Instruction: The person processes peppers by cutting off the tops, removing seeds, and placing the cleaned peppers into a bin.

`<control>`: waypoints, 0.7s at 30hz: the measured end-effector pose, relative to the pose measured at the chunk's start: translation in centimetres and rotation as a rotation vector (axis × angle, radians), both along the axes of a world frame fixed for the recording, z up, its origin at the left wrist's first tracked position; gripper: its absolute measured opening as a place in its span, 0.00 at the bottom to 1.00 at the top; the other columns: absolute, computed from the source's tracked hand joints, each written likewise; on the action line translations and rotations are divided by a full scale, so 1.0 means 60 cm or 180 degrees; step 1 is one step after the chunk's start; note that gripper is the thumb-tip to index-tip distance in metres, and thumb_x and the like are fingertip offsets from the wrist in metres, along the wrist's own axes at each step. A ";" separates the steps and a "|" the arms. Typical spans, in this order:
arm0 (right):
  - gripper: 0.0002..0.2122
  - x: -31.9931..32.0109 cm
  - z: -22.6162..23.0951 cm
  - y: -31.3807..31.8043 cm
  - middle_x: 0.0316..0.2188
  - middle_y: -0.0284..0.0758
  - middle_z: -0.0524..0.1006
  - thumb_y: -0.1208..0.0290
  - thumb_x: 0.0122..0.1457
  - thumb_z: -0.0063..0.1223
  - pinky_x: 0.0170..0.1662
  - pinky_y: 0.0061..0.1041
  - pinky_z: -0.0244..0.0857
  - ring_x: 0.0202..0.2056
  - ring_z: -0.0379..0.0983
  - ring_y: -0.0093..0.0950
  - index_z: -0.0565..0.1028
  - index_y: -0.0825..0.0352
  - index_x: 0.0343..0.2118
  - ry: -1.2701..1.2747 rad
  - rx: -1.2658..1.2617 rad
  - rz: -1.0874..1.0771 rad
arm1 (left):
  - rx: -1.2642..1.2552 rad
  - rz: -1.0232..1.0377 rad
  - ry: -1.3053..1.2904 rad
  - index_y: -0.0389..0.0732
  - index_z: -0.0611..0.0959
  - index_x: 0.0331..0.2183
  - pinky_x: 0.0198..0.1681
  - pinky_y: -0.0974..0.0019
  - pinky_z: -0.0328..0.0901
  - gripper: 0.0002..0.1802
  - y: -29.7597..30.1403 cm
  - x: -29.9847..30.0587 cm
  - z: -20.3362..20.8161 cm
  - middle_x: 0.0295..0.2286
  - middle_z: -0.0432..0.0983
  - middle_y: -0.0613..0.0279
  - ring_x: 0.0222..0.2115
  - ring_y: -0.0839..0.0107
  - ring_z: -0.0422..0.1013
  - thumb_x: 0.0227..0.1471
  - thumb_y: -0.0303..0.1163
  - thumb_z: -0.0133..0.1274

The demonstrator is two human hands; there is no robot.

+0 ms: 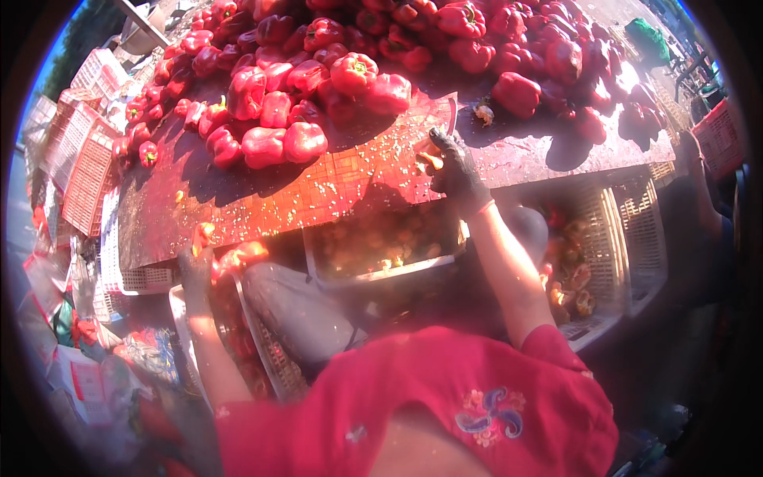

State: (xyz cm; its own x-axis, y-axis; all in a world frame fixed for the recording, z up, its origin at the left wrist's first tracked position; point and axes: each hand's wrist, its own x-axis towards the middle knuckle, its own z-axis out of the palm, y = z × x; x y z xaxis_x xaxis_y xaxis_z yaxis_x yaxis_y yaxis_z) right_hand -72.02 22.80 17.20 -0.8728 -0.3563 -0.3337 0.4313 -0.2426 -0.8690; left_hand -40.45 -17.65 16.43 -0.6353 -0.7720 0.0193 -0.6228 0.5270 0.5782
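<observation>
My right hand [461, 171], in a dark glove, is over the front edge of the table with its fingers curled. A small pale orange pepper scrap [430, 161] shows at its fingertips; whether a tool is also in the grip I cannot make out. At the table's front left edge is my left hand [195, 269], gloved and blurred, closed on an orange-red pepper piece [204, 232]. Beside it, more red pepper [242, 254] tops a crate [258, 334] between my left arm and leg. Whole red peppers [264, 147] lie heaped beyond both hands.
Seeds dot the reddish tabletop [286, 207]. Under its front edge stands a crate of scraps [381, 276]; a pale crate [608, 246] with pepper pieces is at the right. Stacked crates [87, 183] line the left. Another person's arm [699, 179] shows at the far right.
</observation>
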 end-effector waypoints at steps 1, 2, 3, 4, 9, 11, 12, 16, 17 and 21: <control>0.14 0.016 -0.001 -0.002 0.17 0.31 0.70 0.57 0.57 0.46 0.12 0.17 0.46 0.10 0.56 0.18 0.70 0.63 0.21 0.0083 -0.0026 0.0125 | -0.0763 0.0077 -0.0749 0.34 0.75 0.35 0.35 0.52 0.64 0.21 -0.018 0.055 -0.002 0.31 0.74 0.45 0.30 0.48 0.70 0.40 0.38 0.55; 0.14 0.032 0.004 -0.006 0.17 0.29 0.70 0.57 0.57 0.47 0.16 0.16 0.49 0.14 0.58 0.16 0.71 0.62 0.23 0.0177 -0.0213 0.0166 | -0.1118 0.0271 -0.1579 0.36 0.73 0.40 0.41 0.51 0.63 0.26 0.013 0.072 0.021 0.38 0.71 0.40 0.39 0.46 0.68 0.39 0.41 0.56; 0.13 0.054 0.004 -0.023 0.18 0.28 0.70 0.59 0.57 0.48 0.17 0.15 0.50 0.15 0.59 0.15 0.70 0.63 0.23 0.0349 -0.0297 0.0210 | -0.1746 0.0273 -0.1293 0.37 0.72 0.43 0.46 0.51 0.61 0.31 0.030 0.121 0.013 0.43 0.68 0.42 0.44 0.47 0.65 0.39 0.44 0.58; 0.12 0.069 0.001 -0.029 0.18 0.27 0.70 0.60 0.57 0.48 0.18 0.15 0.51 0.16 0.59 0.14 0.70 0.63 0.23 0.0579 -0.0289 0.0132 | -0.2292 0.0051 -0.1389 0.34 0.69 0.47 0.48 0.52 0.61 0.35 0.066 0.090 0.012 0.44 0.68 0.45 0.44 0.47 0.66 0.39 0.43 0.60; 0.09 0.151 -0.045 -0.110 0.27 0.31 0.71 0.74 0.56 0.52 0.32 0.21 0.65 0.28 0.68 0.20 0.68 0.69 0.37 0.0399 -0.1621 0.0623 | 0.1679 -0.0650 0.1379 0.33 0.71 0.46 0.49 0.61 0.60 0.22 0.246 -0.085 -0.037 0.44 0.67 0.51 0.44 0.63 0.65 0.52 0.34 0.51; 0.13 0.187 -0.046 -0.112 0.31 0.32 0.73 0.69 0.55 0.54 0.36 0.24 0.65 0.33 0.69 0.21 0.68 0.70 0.40 0.0289 -0.1539 0.0661 | 0.2433 -0.0923 0.1716 0.33 0.72 0.43 0.46 0.66 0.60 0.18 0.306 -0.150 -0.064 0.40 0.70 0.57 0.39 0.71 0.66 0.55 0.36 0.49; 0.13 0.195 -0.050 -0.106 0.30 0.32 0.73 0.70 0.55 0.54 0.36 0.22 0.65 0.33 0.69 0.21 0.69 0.69 0.40 0.0272 -0.1798 0.0649 | 0.2511 -0.1097 0.1736 0.34 0.73 0.41 0.44 0.67 0.60 0.18 0.340 -0.183 -0.074 0.37 0.71 0.59 0.37 0.73 0.66 0.55 0.38 0.48; 0.09 0.187 -0.070 -0.053 0.28 0.30 0.72 0.72 0.56 0.52 0.31 0.21 0.64 0.30 0.67 0.18 0.68 0.69 0.38 0.0267 -0.1451 0.0511 | 0.2902 -0.1778 0.1509 0.38 0.76 0.37 0.38 0.72 0.62 0.21 0.423 -0.242 -0.069 0.31 0.71 0.68 0.33 0.76 0.67 0.54 0.48 0.49; 0.09 0.178 -0.079 -0.042 0.27 0.30 0.72 0.71 0.56 0.52 0.30 0.21 0.64 0.29 0.67 0.18 0.68 0.69 0.37 0.0254 -0.1319 0.0570 | 0.2831 -0.1867 0.1376 0.38 0.76 0.37 0.38 0.71 0.62 0.21 0.426 -0.246 -0.071 0.32 0.71 0.67 0.33 0.76 0.67 0.54 0.48 0.49; 0.10 0.163 -0.105 -0.021 0.21 0.31 0.70 0.70 0.53 0.55 0.26 0.23 0.62 0.24 0.66 0.19 0.68 0.70 0.31 0.0740 -0.0653 0.0488 | 0.2413 -0.1674 0.1252 0.35 0.75 0.35 0.36 0.71 0.63 0.15 0.456 -0.246 -0.091 0.30 0.72 0.66 0.32 0.75 0.68 0.55 0.39 0.50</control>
